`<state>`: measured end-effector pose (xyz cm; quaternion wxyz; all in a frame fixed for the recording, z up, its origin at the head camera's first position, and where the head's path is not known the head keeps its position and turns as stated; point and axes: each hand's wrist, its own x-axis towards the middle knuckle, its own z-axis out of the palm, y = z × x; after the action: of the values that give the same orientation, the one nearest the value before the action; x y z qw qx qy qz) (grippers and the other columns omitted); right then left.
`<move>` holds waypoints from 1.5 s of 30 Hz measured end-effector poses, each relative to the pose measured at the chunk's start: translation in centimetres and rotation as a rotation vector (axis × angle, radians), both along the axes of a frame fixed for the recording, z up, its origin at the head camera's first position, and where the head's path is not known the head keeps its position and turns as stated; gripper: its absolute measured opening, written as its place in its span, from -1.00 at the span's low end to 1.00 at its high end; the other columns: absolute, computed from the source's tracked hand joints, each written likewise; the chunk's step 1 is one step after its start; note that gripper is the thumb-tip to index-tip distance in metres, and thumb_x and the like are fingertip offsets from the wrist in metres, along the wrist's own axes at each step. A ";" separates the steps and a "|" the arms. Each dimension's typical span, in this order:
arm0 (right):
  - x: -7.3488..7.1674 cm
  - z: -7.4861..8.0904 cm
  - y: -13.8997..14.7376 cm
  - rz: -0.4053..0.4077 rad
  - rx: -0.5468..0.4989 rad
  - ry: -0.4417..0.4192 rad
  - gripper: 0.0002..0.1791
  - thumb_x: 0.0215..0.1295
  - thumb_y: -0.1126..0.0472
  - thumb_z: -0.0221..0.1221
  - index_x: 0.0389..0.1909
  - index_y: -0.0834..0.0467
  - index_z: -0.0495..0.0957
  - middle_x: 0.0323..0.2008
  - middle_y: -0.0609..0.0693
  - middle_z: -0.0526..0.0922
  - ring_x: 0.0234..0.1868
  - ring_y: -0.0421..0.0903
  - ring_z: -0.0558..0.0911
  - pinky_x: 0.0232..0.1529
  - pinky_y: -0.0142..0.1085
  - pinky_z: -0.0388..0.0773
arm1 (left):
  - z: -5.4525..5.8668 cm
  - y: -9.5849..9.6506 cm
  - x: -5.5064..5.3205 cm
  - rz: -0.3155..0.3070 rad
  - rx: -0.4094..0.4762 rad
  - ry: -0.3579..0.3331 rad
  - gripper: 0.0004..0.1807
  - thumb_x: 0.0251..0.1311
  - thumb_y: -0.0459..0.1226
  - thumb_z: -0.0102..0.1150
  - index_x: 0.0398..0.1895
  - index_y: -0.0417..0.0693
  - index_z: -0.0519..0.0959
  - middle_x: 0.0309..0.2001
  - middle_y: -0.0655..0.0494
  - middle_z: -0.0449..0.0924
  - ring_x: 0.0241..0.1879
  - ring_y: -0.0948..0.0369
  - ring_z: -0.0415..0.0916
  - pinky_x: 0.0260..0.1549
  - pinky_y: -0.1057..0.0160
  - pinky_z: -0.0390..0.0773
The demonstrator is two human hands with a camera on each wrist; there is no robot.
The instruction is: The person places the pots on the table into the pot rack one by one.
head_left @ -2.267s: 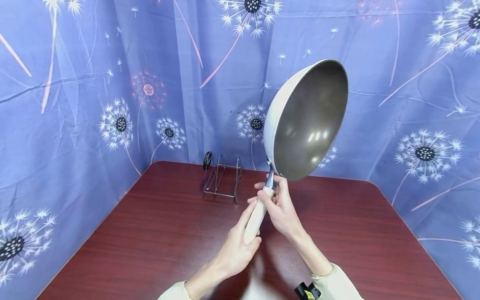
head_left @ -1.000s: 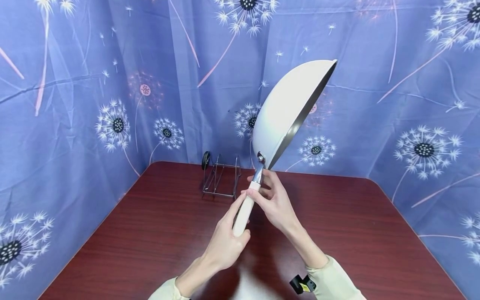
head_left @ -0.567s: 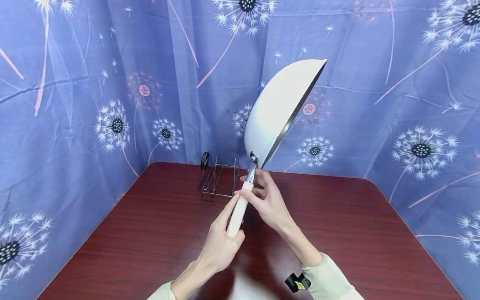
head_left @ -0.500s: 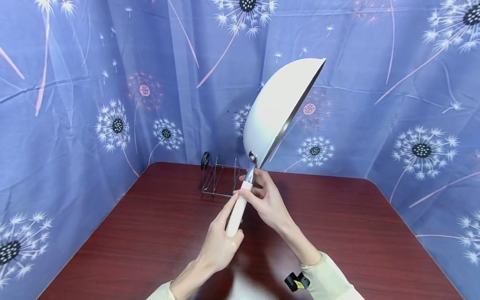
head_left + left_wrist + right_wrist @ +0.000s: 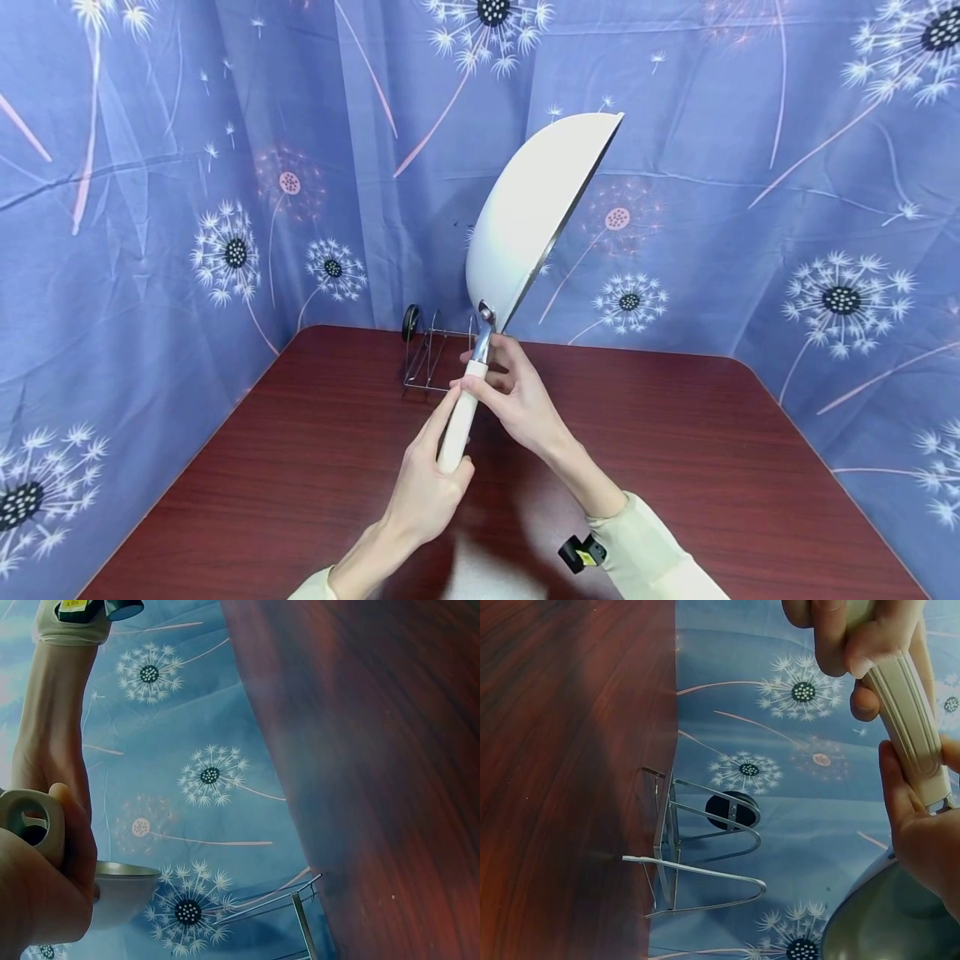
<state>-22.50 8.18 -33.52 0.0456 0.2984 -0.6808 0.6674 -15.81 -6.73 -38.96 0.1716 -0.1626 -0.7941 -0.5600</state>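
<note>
A deep wok [image 5: 536, 212] with a white outside is held up in the air, bowl uppermost, its open side turned to the right. Its dark inside shows only as a thin strip in the head view; more of the wok [image 5: 892, 919] inside shows in the right wrist view. My left hand [image 5: 423, 492] grips the lower part of the cream handle [image 5: 459, 429]. Higher up, my right hand [image 5: 521, 408] holds the handle's top near the metal neck, thumb across the front. The handle's hollow end [image 5: 34, 821] pokes out of my left hand in the left wrist view.
A metal wire rack [image 5: 431, 358] with a black round piece [image 5: 410, 322] stands at the back of the dark red table [image 5: 660, 467], partly covered by the wok and my right hand. Blue dandelion-print curtains [image 5: 705, 275] hang close behind and along the sides.
The wok has turned from showing its dark inside to showing mostly its white outside. Both hands have carried it leftward, and it now overlaps the rack in the head view.
</note>
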 end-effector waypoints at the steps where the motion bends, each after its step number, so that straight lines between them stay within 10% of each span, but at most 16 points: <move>1: 0.0 0.0 0.0 0.003 -0.002 0.002 -0.45 0.34 0.35 0.21 0.29 0.22 0.25 0.12 0.26 0.53 -0.13 -0.05 0.77 -0.05 -0.27 0.67 | 0.0 0.0 0.0 0.002 -0.002 0.002 0.12 -0.07 -0.59 0.16 0.51 0.54 0.10 0.47 0.36 0.22 0.13 0.26 0.39 0.04 0.29 0.41; 21: -0.9 -0.4 -0.7 0.072 -0.001 0.047 -0.48 0.34 0.36 0.21 0.27 0.20 0.28 0.07 0.28 0.57 -0.14 -0.01 0.77 -0.07 -0.22 0.69 | -0.3 -0.5 0.3 0.079 -0.045 0.076 0.14 -0.12 -0.60 0.18 0.53 0.46 0.11 0.49 0.36 0.20 0.30 0.30 0.34 0.18 0.34 0.37; 32: -1.4 -1.2 -1.1 0.141 -0.020 0.058 -0.48 0.34 0.42 0.18 0.27 0.23 0.25 0.07 0.32 0.56 -0.14 -0.04 0.78 -0.09 -0.26 0.69 | -0.9 -0.4 0.6 0.176 -0.118 0.123 0.15 -0.18 -0.56 0.22 0.52 0.46 0.12 0.32 0.23 0.44 0.06 0.24 0.46 -0.01 0.17 0.50; 45: -1.9 -1.6 -1.9 0.202 -0.029 0.050 -0.48 0.36 0.38 0.17 0.28 0.19 0.23 0.08 0.25 0.55 -0.15 -0.09 0.78 -0.07 -0.29 0.67 | -1.0 -0.8 1.0 0.226 -0.137 0.049 0.12 -0.12 -0.54 0.22 0.53 0.48 0.11 0.31 0.20 0.44 0.00 0.21 0.46 -0.05 0.14 0.48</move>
<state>-24.45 6.32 -35.10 -0.0009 0.3814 -0.6361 0.6708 -14.85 -7.56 -39.97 0.2415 -0.0971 -0.8393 -0.4774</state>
